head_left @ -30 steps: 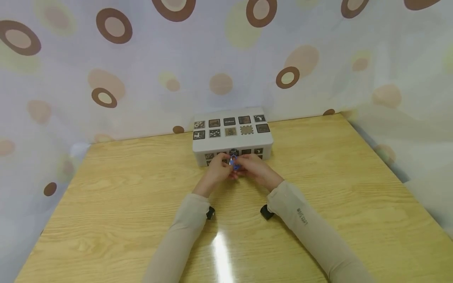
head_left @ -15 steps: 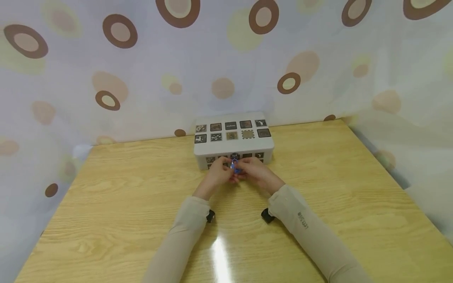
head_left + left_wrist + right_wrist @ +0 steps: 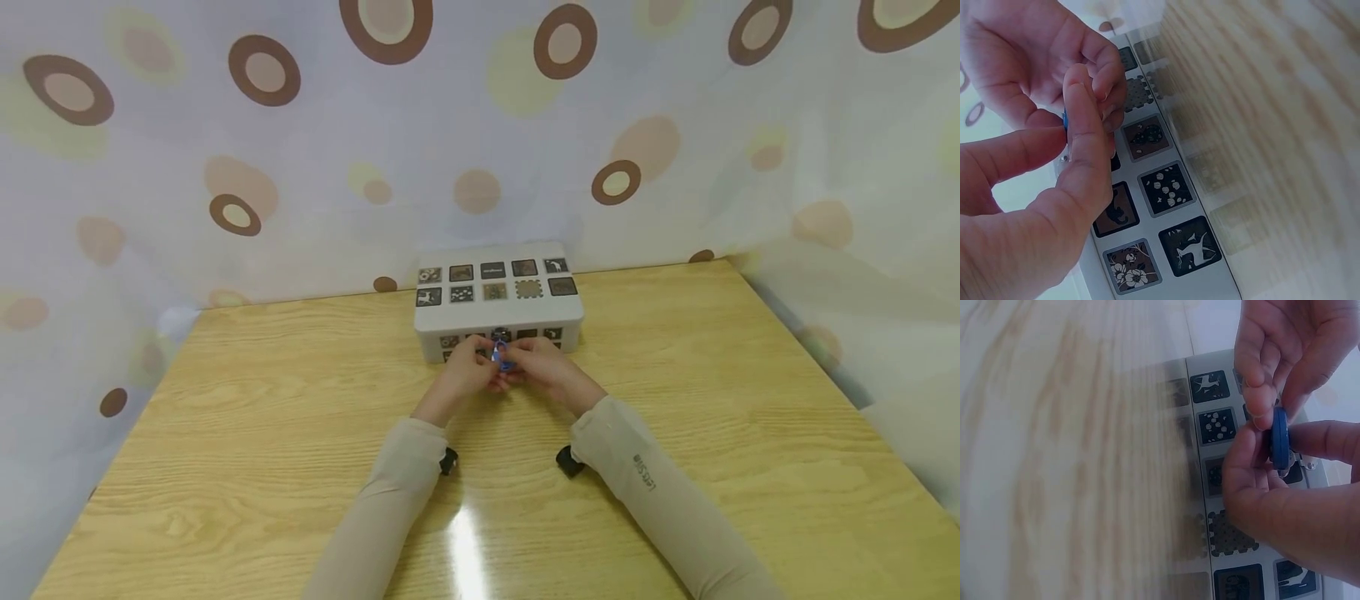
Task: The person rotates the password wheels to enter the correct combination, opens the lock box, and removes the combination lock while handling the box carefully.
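A white box (image 3: 480, 317) with dark square pictures stands at the back of the table, its lid down. Just in front of its metal clasp (image 3: 501, 334), both hands meet on a small blue padlock (image 3: 501, 357). My right hand (image 3: 553, 371) pinches the padlock between thumb and fingers; in the right wrist view the flat blue body (image 3: 1280, 440) appears edge-on, close to the metal clasp (image 3: 1305, 464). From the other side, my left hand (image 3: 462, 372) holds it with thumb and index finger. In the left wrist view, fingers cover most of the padlock.
The wood-grain table (image 3: 262, 450) extends to both sides of the box and toward the front. Behind the box hangs a pale curtain (image 3: 420, 167) with brown and beige circles. Dark wrist cameras (image 3: 570, 461) sit under the sleeves.
The head view has tilted slightly, so the whole scene sits a little lower in it. Both hands stay on the padlock at the clasp, with barely any movement.
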The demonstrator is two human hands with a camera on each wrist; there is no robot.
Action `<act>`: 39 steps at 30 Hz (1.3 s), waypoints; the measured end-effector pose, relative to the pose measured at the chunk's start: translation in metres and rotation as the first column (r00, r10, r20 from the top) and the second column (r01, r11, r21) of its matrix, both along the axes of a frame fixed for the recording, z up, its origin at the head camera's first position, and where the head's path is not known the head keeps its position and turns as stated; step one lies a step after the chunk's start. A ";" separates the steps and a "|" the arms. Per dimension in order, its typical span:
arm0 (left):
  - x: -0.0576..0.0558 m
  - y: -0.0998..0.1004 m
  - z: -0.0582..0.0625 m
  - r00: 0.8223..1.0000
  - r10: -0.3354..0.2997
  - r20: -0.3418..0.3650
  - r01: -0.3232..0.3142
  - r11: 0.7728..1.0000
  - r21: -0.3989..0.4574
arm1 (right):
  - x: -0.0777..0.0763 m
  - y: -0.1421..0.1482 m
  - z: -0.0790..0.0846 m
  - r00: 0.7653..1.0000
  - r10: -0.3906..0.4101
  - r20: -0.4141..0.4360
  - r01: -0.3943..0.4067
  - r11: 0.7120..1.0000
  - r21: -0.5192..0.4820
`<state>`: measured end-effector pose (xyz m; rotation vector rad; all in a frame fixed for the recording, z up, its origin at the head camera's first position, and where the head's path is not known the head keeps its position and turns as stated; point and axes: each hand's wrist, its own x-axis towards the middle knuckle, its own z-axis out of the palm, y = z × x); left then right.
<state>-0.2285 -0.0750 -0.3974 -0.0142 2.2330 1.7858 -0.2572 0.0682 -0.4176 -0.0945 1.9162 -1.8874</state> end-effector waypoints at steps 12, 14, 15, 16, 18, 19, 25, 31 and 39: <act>0.003 -0.001 -0.001 1.000 0.007 0.003 -0.007 1.000 0.009 | 0.002 0.003 0.000 0.999 0.008 0.040 -0.006 0.999 -0.043; 0.003 -0.002 -0.001 1.000 0.004 0.012 -0.004 1.000 0.022 | 0.002 0.003 0.001 0.999 0.012 0.048 -0.010 0.999 -0.052; 0.003 -0.002 -0.001 1.000 0.003 0.014 -0.004 1.000 0.028 | 0.002 0.003 0.001 0.999 0.014 0.050 -0.011 0.998 -0.054; 0.003 -0.002 -0.001 1.000 0.001 0.012 -0.001 0.999 0.032 | 0.002 0.004 0.001 0.999 0.016 0.051 -0.013 0.998 -0.056; 0.003 -0.002 -0.001 1.000 -0.001 0.010 0.001 0.999 0.040 | 0.002 0.004 0.002 0.999 0.023 0.045 -0.021 0.999 -0.045; 0.003 -0.002 0.000 1.000 0.000 0.012 0.000 0.999 0.045 | 0.002 0.004 0.002 0.999 0.023 0.044 -0.022 0.999 -0.040; 0.002 -0.002 0.001 1.000 0.004 0.012 -0.004 0.999 0.040 | 0.001 0.005 0.003 0.999 0.031 0.025 -0.031 0.999 -0.030; 0.002 -0.002 0.002 1.000 0.002 0.013 -0.002 0.999 0.034 | 0.002 0.004 0.004 0.999 0.039 0.020 -0.038 0.999 -0.035; 0.002 -0.002 0.000 1.000 -0.007 -0.002 0.008 1.000 0.019 | 0.003 0.003 0.004 0.998 0.044 0.043 -0.042 0.998 -0.036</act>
